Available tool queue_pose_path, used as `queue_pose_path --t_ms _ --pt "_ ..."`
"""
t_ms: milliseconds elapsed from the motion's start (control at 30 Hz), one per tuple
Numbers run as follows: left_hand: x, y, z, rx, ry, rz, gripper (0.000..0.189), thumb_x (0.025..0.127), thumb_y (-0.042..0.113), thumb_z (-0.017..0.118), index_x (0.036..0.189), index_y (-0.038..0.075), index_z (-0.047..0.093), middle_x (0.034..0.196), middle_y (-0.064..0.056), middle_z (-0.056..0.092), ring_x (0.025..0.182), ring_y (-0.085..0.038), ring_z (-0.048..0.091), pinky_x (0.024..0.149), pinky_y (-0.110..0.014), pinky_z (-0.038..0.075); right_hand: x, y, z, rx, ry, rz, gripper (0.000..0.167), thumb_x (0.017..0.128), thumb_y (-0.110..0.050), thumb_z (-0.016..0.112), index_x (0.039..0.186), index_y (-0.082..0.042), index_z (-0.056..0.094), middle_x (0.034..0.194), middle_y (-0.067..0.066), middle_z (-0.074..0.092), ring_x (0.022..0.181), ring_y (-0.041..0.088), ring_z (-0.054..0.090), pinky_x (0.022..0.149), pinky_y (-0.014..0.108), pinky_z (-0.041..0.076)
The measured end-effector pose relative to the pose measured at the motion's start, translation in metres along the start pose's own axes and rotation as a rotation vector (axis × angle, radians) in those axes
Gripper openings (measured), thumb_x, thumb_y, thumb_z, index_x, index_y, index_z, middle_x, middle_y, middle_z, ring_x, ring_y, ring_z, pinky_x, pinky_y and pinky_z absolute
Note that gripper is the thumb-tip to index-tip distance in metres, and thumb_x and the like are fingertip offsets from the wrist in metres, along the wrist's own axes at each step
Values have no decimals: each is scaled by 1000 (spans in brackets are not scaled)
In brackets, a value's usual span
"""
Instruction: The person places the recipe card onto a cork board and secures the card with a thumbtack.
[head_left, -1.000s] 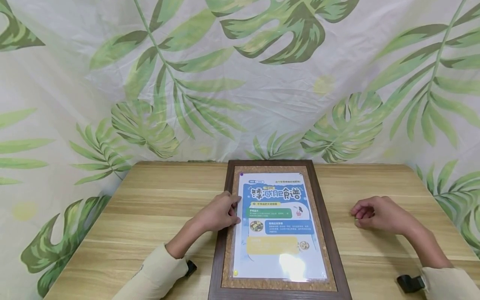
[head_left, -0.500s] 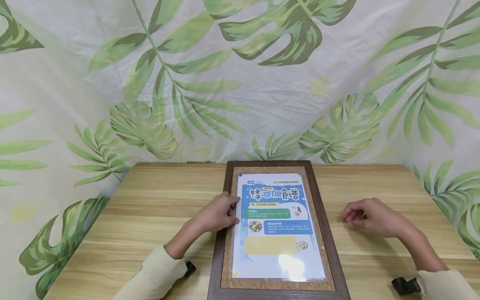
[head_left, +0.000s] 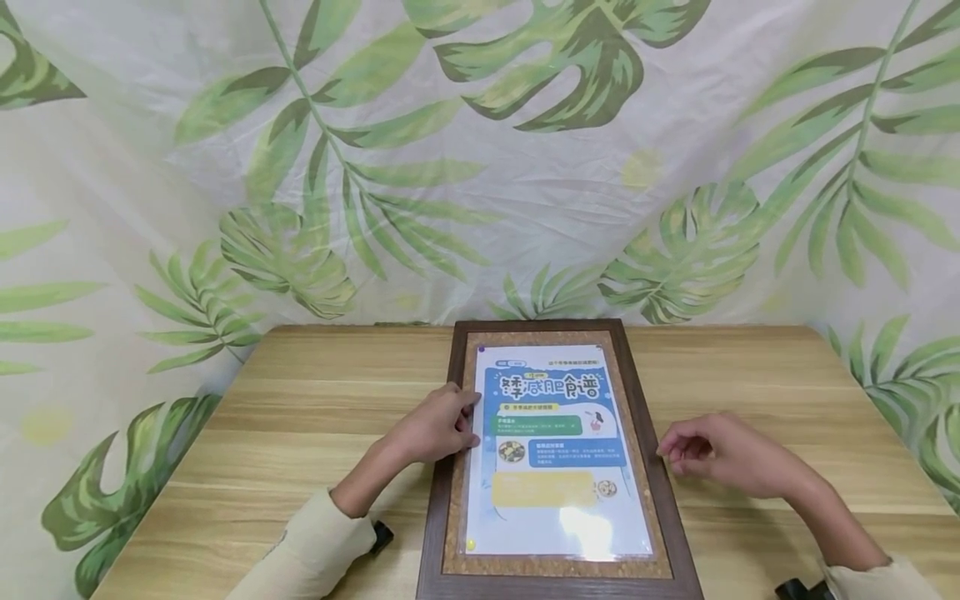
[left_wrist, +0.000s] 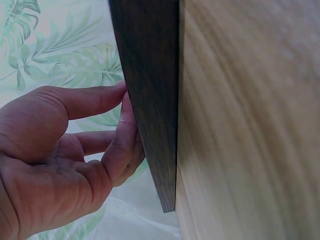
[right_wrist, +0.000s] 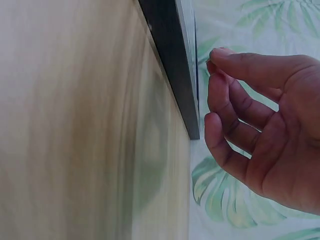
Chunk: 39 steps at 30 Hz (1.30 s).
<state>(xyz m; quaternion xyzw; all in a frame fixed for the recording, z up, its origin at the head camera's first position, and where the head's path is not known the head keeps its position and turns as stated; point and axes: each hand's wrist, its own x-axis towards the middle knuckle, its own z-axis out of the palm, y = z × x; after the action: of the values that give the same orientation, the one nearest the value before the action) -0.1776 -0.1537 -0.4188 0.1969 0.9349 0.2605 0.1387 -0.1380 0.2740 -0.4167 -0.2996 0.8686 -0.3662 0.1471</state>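
A laminated printed sheet [head_left: 555, 529] lies on a cork board [head_left: 455, 500] with a dark brown wooden frame [head_left: 660, 500]. My left hand [head_left: 435, 423] rests at the sheet's left edge, index fingertip and thumb touching it a little apart. In the left wrist view, the frame's side hides those fingertips. My right hand [head_left: 731, 454] hovers beside the frame's right side, thumb and index pinching something tiny. A small pointed tip [right_wrist: 207, 61] shows in the right wrist view, like a pushpin's; the rest is hidden. A purple pushpin [head_left: 482, 349] and a yellow one [head_left: 471, 545] sit at the sheet's left corners.
The framed board lies on a wood-grain table [head_left: 337, 367]. A leaf-patterned cloth [head_left: 525, 208] hangs behind the table and along its sides. Glare whitens the lower part of the sheet. Black wrist cameras sit at both sleeves.
My right hand has moved left and slightly nearer the body, up to the frame's right side, still pinching. The left hand and the board have stayed put.
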Motion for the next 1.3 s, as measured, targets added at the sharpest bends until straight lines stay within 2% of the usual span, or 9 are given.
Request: queue_pose_path --t_ms 533,767,933,1133,1300 --pt "1 -2 4 -14 7 -1 57 92 5 84 142 -9 62 100 -9 59 86 -19 52 70 -29 45 -8 -13 25 48 -6 -44 8 97 -10 79 104 -15 78 91 -10 74 82 -3 65 73 23 57" --pt "0 -1 2 -17 13 10 61 92 4 84 145 -11 59 101 -10 60 86 -18 52 70 -29 45 -14 -15 35 76 6 -101 12 97 -6 77 104 -15 77 90 -9 74 81 -3 65 70 23 56" --pt "0 -2 3 -9 14 21 59 92 4 83 143 -11 60 101 -10 60 87 -19 52 71 -30 45 -19 -17 41 90 8 -93 12 97 -5 78 105 -14 77 91 -10 74 82 -4 64 70 23 56" --pt "0 -3 2 0 15 28 50 92 4 83 136 -8 64 98 -9 58 87 -19 51 72 -31 44 -24 -20 48 123 -26 -54 10 97 -7 78 103 -15 77 91 -12 73 80 -5 61 68 22 55" --pt "-1 -1 2 -7 14 12 56 92 4 84 141 -10 62 100 -10 59 87 -19 52 71 -30 45 -28 -21 52 121 -32 -58 10 98 -7 77 102 -15 77 92 -12 74 80 -6 61 67 22 54"
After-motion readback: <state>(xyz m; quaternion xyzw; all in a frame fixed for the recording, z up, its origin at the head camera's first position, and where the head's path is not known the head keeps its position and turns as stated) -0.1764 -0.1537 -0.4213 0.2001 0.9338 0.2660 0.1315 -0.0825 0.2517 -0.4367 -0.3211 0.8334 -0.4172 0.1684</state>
